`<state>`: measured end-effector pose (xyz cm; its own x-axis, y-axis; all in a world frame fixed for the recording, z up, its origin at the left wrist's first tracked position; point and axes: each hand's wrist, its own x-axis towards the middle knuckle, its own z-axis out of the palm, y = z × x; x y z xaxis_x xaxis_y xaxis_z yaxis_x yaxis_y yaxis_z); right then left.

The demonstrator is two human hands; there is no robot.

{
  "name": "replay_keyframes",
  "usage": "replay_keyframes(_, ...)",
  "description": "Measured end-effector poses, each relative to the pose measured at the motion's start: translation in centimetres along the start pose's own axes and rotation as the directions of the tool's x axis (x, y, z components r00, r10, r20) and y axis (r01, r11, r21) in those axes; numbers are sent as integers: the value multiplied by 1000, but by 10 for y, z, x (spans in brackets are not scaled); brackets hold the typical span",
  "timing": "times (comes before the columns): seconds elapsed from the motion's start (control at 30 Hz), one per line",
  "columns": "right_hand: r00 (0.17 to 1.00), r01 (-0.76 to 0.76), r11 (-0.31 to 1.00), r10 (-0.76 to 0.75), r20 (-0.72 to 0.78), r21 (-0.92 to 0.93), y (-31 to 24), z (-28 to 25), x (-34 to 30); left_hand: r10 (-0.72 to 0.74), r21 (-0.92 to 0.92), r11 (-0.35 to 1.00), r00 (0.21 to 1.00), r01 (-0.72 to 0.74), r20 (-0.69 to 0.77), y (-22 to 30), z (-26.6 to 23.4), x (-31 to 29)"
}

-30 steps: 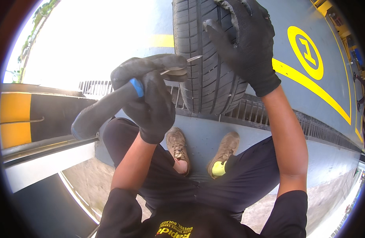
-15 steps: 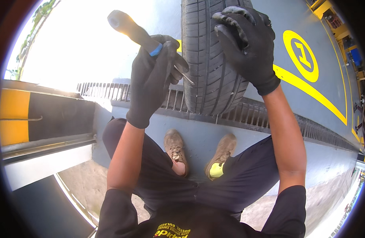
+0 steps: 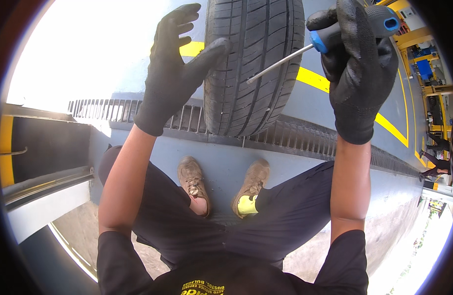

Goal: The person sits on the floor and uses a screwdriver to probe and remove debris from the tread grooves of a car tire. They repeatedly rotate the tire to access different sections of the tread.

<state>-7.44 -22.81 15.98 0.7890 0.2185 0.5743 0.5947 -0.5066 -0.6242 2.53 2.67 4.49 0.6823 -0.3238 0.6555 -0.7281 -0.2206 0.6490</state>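
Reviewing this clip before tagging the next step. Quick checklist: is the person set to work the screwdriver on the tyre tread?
1. Tool gripped: ok. The right hand is closed around the handle of the screwdriver.
2. Shaft aimed at the tread: ok. The metal shaft slants down-left over the tyre.
3. Tip seated in a groove: cannot tell. The tip lies over the tread, but contact is not visible.
4. Tyre steadied: ok. The left hand is open, thumb pressed on the tyre's left shoulder.
5. Fingers out of the tip's line: ok. The left thumb sits left of the tip, apart from it.
6. Gloves on both hands: ok.
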Motion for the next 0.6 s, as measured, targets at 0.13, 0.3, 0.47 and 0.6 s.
replay_keyframes(0.13, 898, 76, 996, -86, -431, -41, -25, 33, -27, -456, -378, 691, 778, 616, 432, -13, 12, -23)
replay_keyframes(0.3, 708, -1, 953, -213, -673, -303, -16, 60, -37, -421, -408, 655, 756, 636, 501, -3, 32, -30)
replay_keyframes(0.47, 625, -26, 974, -159, -764, -224, -15, 75, -30, -413, -434, 626, 747, 648, 521, -5, 36, -26)
replay_keyframes(0.6, 669, 4, 984, -134, -731, -176, -7, 69, -25, -392, -474, 611, 762, 635, 516, -3, 34, -30)
